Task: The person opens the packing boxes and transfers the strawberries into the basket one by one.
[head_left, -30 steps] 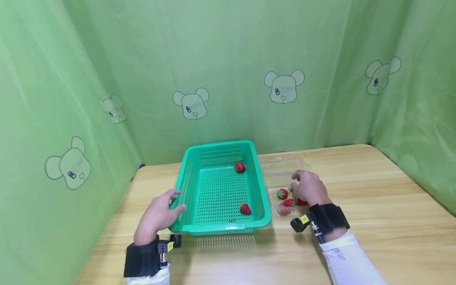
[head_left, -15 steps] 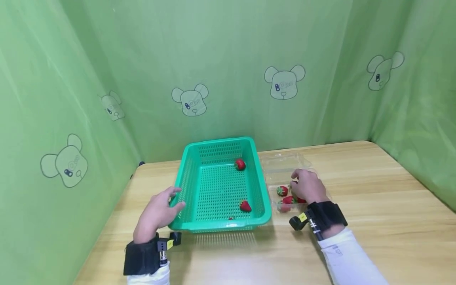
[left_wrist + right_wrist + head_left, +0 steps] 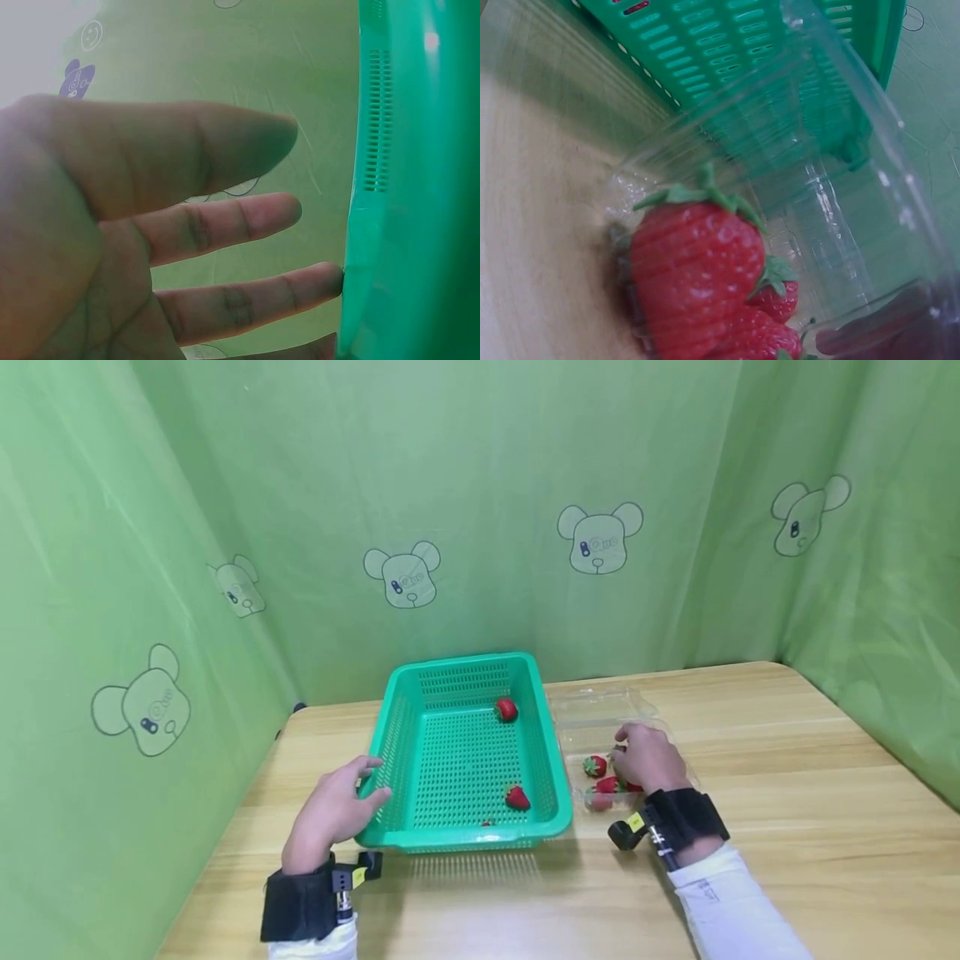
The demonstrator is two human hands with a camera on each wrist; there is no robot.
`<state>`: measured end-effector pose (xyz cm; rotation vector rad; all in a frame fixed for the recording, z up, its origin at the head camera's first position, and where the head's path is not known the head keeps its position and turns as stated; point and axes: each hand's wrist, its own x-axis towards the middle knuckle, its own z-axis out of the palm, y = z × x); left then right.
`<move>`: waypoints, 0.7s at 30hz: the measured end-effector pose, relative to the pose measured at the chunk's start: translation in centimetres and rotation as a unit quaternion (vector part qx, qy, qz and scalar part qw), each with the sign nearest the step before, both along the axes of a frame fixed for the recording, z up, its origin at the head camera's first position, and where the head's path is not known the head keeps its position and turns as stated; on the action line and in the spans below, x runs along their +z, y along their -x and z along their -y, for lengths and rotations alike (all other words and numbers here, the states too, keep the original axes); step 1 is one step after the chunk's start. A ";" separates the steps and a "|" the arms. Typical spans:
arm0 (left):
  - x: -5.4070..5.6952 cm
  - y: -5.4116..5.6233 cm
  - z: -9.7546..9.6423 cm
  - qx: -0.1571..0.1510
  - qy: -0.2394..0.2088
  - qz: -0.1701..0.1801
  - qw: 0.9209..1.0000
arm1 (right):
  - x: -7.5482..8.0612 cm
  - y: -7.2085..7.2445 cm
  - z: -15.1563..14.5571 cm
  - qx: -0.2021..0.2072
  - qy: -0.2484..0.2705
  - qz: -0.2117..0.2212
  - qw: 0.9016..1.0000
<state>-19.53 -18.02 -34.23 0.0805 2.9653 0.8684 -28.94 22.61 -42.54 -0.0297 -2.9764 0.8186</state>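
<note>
My left hand (image 3: 333,806) is beside the left rim of a green perforated plastic basket (image 3: 467,837), fingers spread; in the left wrist view one fingertip meets the basket wall. Inside the basket lie a strawberry (image 3: 507,710) at the back and another (image 3: 517,797) nearer the front, with a third partly hidden by the front rim. My right hand (image 3: 651,758) reaches down into a clear plastic box (image 3: 900,150) holding several strawberries (image 3: 596,767). In the right wrist view, a finger (image 3: 870,334) is right at a strawberry's green stem; I cannot tell whether it is pinched.
The box's clear lid (image 3: 600,703) is folded back, away from me. Close against the box's left side stands the basket. Both rest on a wooden table (image 3: 810,760), and a green curtain (image 3: 495,493) hangs behind and along the sides.
My right hand stays over the strawberries in the box, with only a slight shift. My left hand and the basket hold their places.
</note>
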 end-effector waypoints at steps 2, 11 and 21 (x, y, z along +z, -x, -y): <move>0.0 0.0 0.0 0.000 0.000 0.000 1.000 | -0.1 0.0 0.1 0.000 0.003 0.012 1.000; 0.0 -0.1 0.0 -0.001 -0.001 0.000 1.000 | -0.3 0.2 0.0 0.010 0.000 0.034 0.999; -0.1 -0.1 0.0 0.004 -0.002 0.001 1.000 | -0.4 0.3 0.1 0.005 0.013 0.037 0.999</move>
